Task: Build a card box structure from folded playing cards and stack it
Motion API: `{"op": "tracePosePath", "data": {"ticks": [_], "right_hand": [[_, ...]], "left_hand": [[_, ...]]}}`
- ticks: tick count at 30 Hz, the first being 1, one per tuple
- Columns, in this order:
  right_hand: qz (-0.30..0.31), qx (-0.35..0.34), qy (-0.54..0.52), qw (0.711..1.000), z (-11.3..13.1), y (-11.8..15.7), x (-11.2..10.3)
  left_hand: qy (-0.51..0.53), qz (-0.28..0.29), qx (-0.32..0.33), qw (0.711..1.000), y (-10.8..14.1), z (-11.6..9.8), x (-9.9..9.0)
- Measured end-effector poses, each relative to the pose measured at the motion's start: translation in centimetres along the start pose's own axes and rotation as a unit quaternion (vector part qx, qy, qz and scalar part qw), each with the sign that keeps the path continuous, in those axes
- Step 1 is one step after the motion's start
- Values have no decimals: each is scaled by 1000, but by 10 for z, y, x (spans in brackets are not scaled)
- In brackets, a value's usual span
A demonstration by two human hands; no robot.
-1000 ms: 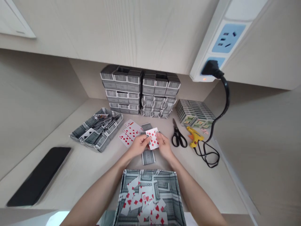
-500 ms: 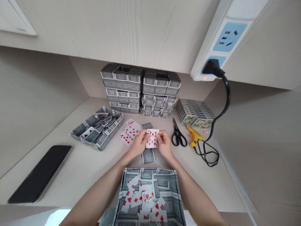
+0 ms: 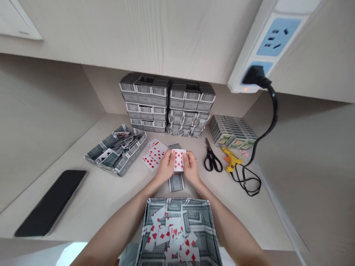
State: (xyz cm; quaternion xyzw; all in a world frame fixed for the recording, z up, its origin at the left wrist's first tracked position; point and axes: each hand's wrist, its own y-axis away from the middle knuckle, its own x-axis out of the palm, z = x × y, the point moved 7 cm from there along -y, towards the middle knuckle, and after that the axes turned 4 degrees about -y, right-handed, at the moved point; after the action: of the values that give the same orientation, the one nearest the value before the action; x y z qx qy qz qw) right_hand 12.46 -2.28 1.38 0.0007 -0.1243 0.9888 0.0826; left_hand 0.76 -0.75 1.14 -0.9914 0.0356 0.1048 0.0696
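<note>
Between my two hands is a playing card (image 3: 179,160), a ten of diamonds, face up. My left hand (image 3: 165,165) pinches its left edge with the thumb on top, and my right hand (image 3: 191,167) grips the right edge the same way. Below them a face-down card (image 3: 176,183) lies on the desk, and another grey card back shows just beyond the held card. To the left of my left hand lie several face-up diamond cards (image 3: 155,152). Nearest to me, a box made of cards (image 3: 206,221) holds loose red-suit cards.
A card-made tray (image 3: 125,167) of loose cards and a black phone-like slab (image 3: 51,203) lie to the left. Stacked card boxes (image 3: 146,99) stand at the back. Scissors (image 3: 212,160), a yellow glue gun (image 3: 231,159) and card packs (image 3: 233,131) are right, below a power strip (image 3: 249,79) with a hanging cord.
My fingers have closed in further over the card's sides, and its lower corners are now more covered. The whole view has shifted slightly.
</note>
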Motion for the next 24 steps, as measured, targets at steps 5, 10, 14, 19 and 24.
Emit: {"op": "tracePosePath", "data": {"ticks": [5, 10, 14, 19, 24], "right_hand": [[-5, 14, -17, 1000, -1, -1, 0], [-6, 22, -17, 1000, -4, -4, -3], [9, 43, -40, 998, -8, -4, -4], [29, 53, -53, 997, -9, -4, -3], [30, 58, -70, 995, -7, -2, -1]], "left_hand": [[-41, -27, 13, 999, -3, 5, -3], [-46, -52, 26, 997, -2, 2, -7], [-36, -44, 33, 998, -2, -3, -7], [-36, -36, 15, 999, -2, -5, -7], [-49, -49, 40, 997, -1, -7, -9]]}}
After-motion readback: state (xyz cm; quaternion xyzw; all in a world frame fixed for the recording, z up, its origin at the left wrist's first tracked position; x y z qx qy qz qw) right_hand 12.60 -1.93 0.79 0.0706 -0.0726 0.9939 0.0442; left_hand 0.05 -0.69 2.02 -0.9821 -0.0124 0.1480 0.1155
